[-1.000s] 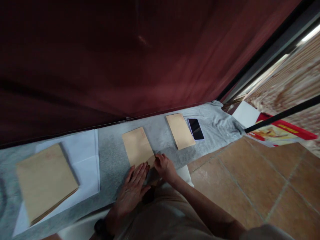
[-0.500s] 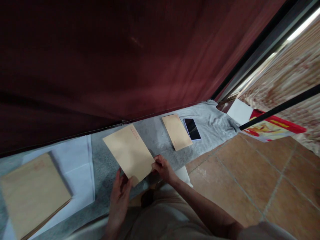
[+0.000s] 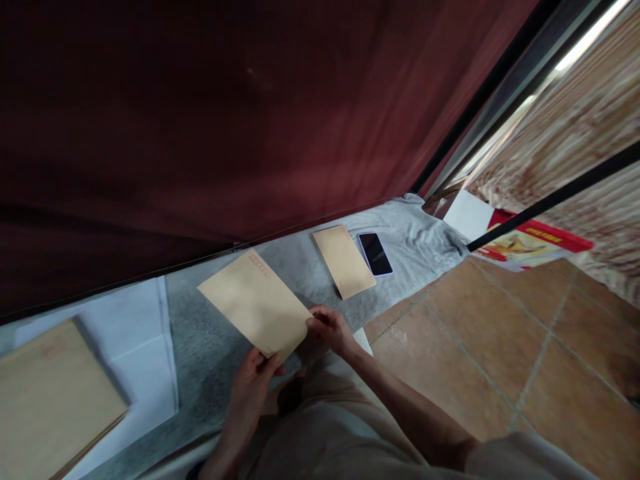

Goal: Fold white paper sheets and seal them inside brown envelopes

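Note:
A tan paper envelope [image 3: 257,303], with a row of small red boxes near its far edge, is held above the grey cloth. My left hand [image 3: 257,377] pinches its near left corner, thumb on top and fingers underneath. At the near right corner, my right hand [image 3: 330,328] grips it between thumb and fingers. Another tan envelope [image 3: 344,262] lies flat on the cloth beyond my right hand, beside a dark-screened phone [image 3: 376,254]. To the left, a stack of larger tan envelopes [image 3: 60,397] rests on white paper sheets [image 3: 137,320].
Grey cloth [image 3: 200,353] covers the narrow surface in front of me. A dark red curtain-like panel [image 3: 280,120] rises behind it. To the right are a black bar [image 3: 555,197], a red and yellow printed box [image 3: 537,240] and brown floor tiles [image 3: 465,333].
My left hand has moved up and right, closing on the envelope's near corner. The held envelope is turned slightly and lies flatter. The whole view has shifted a little.

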Motion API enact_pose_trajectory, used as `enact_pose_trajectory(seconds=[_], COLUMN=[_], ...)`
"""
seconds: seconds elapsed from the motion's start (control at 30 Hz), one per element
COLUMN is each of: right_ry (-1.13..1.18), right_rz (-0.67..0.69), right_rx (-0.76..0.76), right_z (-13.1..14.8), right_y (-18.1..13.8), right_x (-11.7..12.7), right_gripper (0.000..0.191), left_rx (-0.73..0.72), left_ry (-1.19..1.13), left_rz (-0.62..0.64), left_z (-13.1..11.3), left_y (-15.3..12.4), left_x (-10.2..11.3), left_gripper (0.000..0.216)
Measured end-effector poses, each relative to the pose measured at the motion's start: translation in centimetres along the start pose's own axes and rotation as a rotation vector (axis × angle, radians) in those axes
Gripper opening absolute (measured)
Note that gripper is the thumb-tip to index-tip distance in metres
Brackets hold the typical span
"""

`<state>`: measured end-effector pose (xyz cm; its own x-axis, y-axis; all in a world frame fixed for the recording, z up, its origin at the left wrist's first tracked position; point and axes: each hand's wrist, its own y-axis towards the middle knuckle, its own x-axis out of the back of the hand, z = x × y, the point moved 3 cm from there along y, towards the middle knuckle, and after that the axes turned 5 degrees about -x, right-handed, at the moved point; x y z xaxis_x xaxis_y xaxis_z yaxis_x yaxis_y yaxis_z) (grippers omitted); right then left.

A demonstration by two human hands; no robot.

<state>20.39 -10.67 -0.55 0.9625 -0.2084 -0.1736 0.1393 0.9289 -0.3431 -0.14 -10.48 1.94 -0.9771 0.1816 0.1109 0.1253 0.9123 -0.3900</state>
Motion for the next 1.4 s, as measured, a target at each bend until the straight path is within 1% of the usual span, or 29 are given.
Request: enact_pose_trajectory(seconds=[0.23,0.3,0.37,0.47,0.6,0.7,0.77,0.87,1.0,1.17,1.4], right_ry=[-0.007,-0.012,-0.041,-0.089,-0.17,-0.239,-0.251,-0.271,-0.309,-0.37,-0.486], right_rz=[-0.056,-0.079,-0.131,-0.269,-0.445,-0.541,-0.581,-0.627,-0.665,-0.69,-0.713], right_rx=[-0.011,0.009,0.045,0.104,0.187,0.204,0.202,0.196,0.181,0.176,0.188], right_z=[0.2,0.3,0.7,1.8,3.4,4.1,4.2,4.1,3.7,3.0,2.6], right_y=[0.4,0.4,0.5,0.7,1.3,1.6,1.8,2.0,2.3,2.4,2.1], right_x=[2.2,3.1,4.4,7.1,11.1,13.6,14.8,16.2,17.0,17.4,17.7], right_gripper=[0.046,0.046,0.043,0.04,0.04,0.042,0.043,0.042,0.04,0.041,0.032], left_rx=[-0.049,-0.073,-0.096,-0.132,-0.199,-0.23,-0.239,-0.247,-0.242,-0.218,-0.206], left_ry=[0.007,0.005,0.007,0.018,-0.026,-0.046,-0.016,0.054,0.115,0.17,0.266], left_rz=[0.023,0.03,0.04,0.08,0.181,0.241,0.235,0.189,0.156,0.138,0.115], left_z=[-0.8,-1.4,-2.2,-3.5,-5.1,-5.7,-5.7,-5.5,-4.8,-3.7,-3.6], left_y=[1.3,1.7,2.4,4.0,6.6,8.1,9.0,9.9,10.8,11.4,12.2], left_x=[-1.7,-2.4,-3.4,-5.6,-9.9,-12.9,-14.5,-16.1,-17.2,-17.6,-17.7], left_gripper=[0.048,0.049,0.05,0.048,0.045,0.039,0.036,0.033,0.027,0.026,0.036])
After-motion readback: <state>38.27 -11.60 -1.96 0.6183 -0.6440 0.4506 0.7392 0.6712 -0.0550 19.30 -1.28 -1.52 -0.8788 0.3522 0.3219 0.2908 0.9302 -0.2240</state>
